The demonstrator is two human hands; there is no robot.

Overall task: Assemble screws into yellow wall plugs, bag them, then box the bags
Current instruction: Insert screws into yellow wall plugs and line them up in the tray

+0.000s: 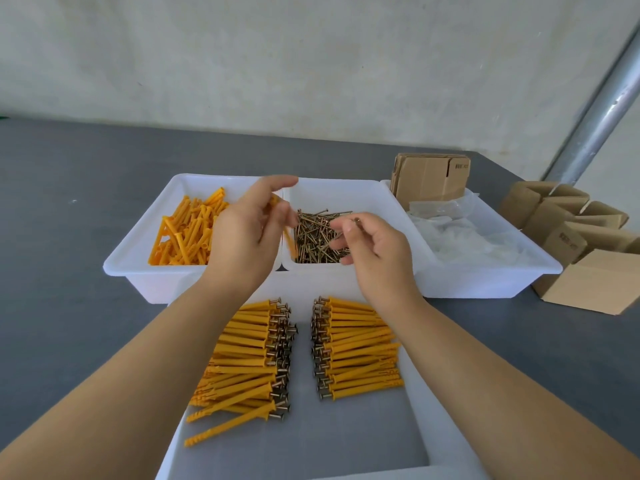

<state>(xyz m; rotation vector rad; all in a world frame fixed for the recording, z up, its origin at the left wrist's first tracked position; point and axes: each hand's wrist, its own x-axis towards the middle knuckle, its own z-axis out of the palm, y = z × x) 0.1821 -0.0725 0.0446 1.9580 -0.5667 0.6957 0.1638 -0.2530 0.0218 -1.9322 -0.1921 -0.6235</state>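
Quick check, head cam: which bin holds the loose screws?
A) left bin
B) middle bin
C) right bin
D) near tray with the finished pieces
B: the loose screws lie in the middle bin, between the bin of yellow wall plugs on the left and the bin with clear bags on the right; the near tray holds only assembled plugs.

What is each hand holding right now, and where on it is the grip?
The left hand holds a blurred yellow wall plug by its upper end. The right hand pinches a screw at the fingertips; where along it cannot be told.
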